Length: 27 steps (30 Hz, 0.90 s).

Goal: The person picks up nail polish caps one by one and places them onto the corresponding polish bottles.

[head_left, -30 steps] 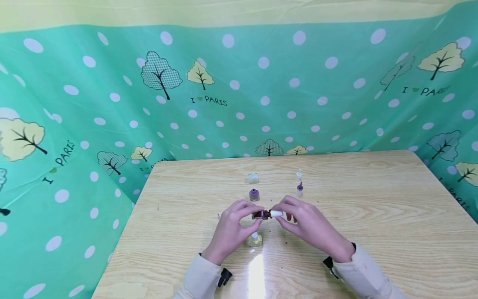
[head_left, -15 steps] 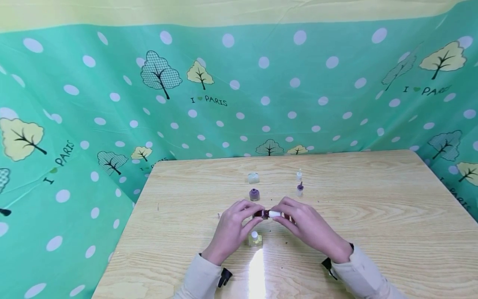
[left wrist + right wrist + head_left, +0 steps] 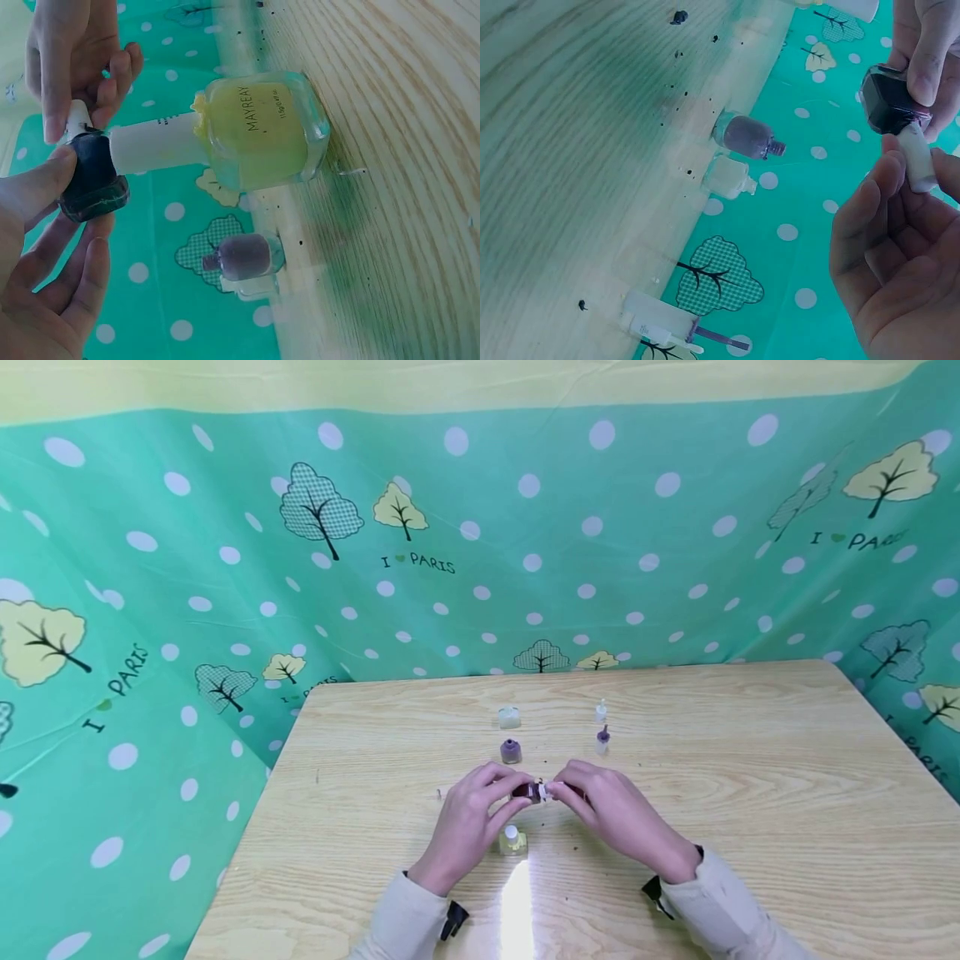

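My left hand point(image 3: 472, 806) holds a dark red nail polish bottle point(image 3: 94, 172) between thumb and fingers, lying sideways above the table. From the other side, my right hand point(image 3: 611, 810) pinches its white cap point(image 3: 915, 154), which sits at the bottle's neck. Just below the hands in the head view stands a yellow nail polish bottle point(image 3: 513, 842) with its white cap on. Beyond them are an uncapped purple nail polish bottle point(image 3: 511, 752) and an uncapped pale bottle point(image 3: 509, 718).
Two brush caps stand at the back, brushes upward: a purple-stained one point(image 3: 602, 742) and a white one point(image 3: 601, 712). Small dark specks point(image 3: 679, 17) dot the wooden table point(image 3: 750, 793). A green patterned curtain point(image 3: 480, 527) hangs behind and at the sides.
My right fingers have shifted on the white cap and now cover more of it in the head view. The bottle has moved slightly right; the standing bottles have stayed put.
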Motion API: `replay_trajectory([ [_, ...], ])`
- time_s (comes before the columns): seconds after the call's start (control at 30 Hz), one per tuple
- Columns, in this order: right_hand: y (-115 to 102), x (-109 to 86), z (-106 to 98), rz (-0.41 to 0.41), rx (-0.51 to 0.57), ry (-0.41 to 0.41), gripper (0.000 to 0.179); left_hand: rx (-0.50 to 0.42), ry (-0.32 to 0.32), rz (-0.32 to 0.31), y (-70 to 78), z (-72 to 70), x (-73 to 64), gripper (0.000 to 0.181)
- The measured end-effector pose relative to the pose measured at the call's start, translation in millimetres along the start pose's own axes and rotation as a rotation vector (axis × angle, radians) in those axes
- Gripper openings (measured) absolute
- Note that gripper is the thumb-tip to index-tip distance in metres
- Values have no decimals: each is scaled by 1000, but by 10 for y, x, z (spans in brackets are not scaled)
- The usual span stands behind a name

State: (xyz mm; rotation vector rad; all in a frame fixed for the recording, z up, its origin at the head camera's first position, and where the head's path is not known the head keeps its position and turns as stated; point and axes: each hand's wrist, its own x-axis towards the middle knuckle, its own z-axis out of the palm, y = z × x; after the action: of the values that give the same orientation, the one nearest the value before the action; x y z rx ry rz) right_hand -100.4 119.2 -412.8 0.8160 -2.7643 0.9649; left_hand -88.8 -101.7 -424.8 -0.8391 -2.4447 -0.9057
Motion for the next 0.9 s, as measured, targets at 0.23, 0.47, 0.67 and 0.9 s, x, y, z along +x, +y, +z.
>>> replay_trajectory([
  [0.23,24,4,20,50,34,-18,28,-5,-25,-23,7,4,-1,26],
  [0.47,44,-27,1,-4,75,15,30,-6,-52,-69,-33,-7,-15,27],
  [0.67,65,-48,-22,-103,50,30,25,-30,-43,-75,-57,-16,-23,26],
  [0.9,78,-55,-1,-120,19,44,22,-40,-29,-65,-63,-3,-22,25],
])
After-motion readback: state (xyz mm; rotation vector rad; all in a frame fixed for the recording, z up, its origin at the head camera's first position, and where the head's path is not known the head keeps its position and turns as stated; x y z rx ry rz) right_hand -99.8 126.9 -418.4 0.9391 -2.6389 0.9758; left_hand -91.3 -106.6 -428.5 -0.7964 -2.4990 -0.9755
